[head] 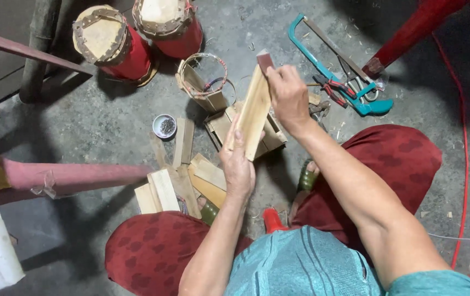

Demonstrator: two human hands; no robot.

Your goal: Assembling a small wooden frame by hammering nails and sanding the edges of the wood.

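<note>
left hand (238,167) grips wooden slat (254,112) at its lower end, steadying it upright above the floor (98,126) | right hand (288,93) fingers closed on small dark block (265,59) at slat's top | hacksaw (336,66) nearby

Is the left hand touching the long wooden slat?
Touching. The head view shows the left hand wrapped around the lower end of the wooden slat, thumb pressed on its face, with no gap between them.
</note>
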